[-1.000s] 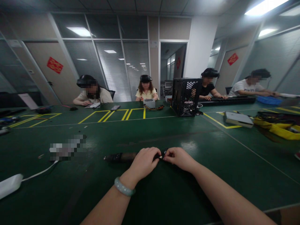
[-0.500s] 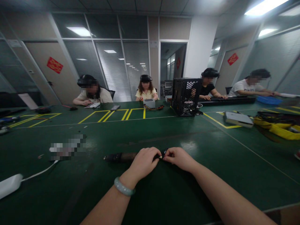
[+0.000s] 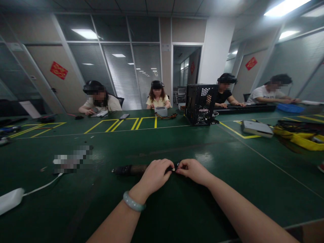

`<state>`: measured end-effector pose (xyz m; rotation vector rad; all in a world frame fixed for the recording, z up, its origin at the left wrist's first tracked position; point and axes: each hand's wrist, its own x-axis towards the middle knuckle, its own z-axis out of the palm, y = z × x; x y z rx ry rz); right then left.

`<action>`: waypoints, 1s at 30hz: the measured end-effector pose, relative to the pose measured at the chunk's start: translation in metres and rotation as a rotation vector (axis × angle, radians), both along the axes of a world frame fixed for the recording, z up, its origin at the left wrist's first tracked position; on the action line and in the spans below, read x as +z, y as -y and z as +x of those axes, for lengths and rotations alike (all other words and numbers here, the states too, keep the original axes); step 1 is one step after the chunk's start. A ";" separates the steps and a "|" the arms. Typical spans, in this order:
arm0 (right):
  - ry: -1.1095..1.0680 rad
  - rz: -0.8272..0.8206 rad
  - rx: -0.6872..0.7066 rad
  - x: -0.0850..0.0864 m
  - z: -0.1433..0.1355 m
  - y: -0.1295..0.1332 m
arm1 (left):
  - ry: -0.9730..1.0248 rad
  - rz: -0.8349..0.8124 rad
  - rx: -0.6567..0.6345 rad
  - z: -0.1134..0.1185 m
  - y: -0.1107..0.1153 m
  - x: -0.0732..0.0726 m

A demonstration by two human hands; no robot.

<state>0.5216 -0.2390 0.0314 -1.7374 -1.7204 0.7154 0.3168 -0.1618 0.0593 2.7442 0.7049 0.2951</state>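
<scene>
A long dark cylindrical tool, like an electric screwdriver (image 3: 135, 169), lies across the green table with its narrow tip pointing left. My left hand (image 3: 157, 172), with a pale green bangle on its wrist, is closed over the tool's right end, and its thumb and forefinger pinch there. Close by on the right, my right hand (image 3: 191, 171) is closed in a pinch. A small shiny metal piece (image 3: 173, 169) shows between the fingertips of both hands. Something dark sits behind the right fingers. What exactly the right hand grips is too small to tell.
On the left are a blurred-out device (image 3: 73, 160) and a white block with a cable (image 3: 11, 201). Farther back stand a black computer case (image 3: 201, 104) and a grey power supply (image 3: 161, 111). A silver box (image 3: 257, 129) and yellow tray (image 3: 307, 141) are right. Several people sit opposite.
Both my hands and the tool stay in practically the same place. Across the table at left, a person's hand has shifted slightly.
</scene>
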 end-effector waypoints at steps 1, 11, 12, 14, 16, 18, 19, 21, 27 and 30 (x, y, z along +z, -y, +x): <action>0.000 0.001 0.001 -0.001 0.000 0.000 | 0.003 -0.003 0.002 0.000 0.000 -0.001; 0.003 -0.001 0.001 0.005 -0.002 0.002 | 0.012 0.047 -0.004 0.003 0.001 0.001; 0.002 -0.003 0.004 0.006 -0.003 0.002 | 0.011 0.045 -0.006 0.003 0.001 0.002; 0.008 -0.005 0.003 0.007 -0.003 0.002 | 0.017 0.040 -0.010 0.002 0.001 0.002; 0.021 -0.001 -0.002 0.007 -0.003 0.002 | 0.033 0.033 -0.018 0.002 0.000 0.001; 0.030 0.002 -0.003 0.008 -0.003 0.002 | 0.049 0.029 -0.023 0.001 -0.001 -0.001; 0.031 0.003 -0.003 0.008 -0.003 0.003 | 0.051 0.028 -0.023 0.001 -0.001 -0.002; 0.023 -0.002 -0.002 0.007 -0.003 0.003 | 0.051 0.031 -0.020 0.001 -0.002 -0.003; -0.006 0.002 0.003 0.005 -0.002 0.003 | 0.062 0.038 -0.013 0.000 -0.002 -0.003; -0.004 0.008 -0.001 0.005 -0.002 0.002 | 0.033 0.028 -0.007 0.001 -0.002 -0.004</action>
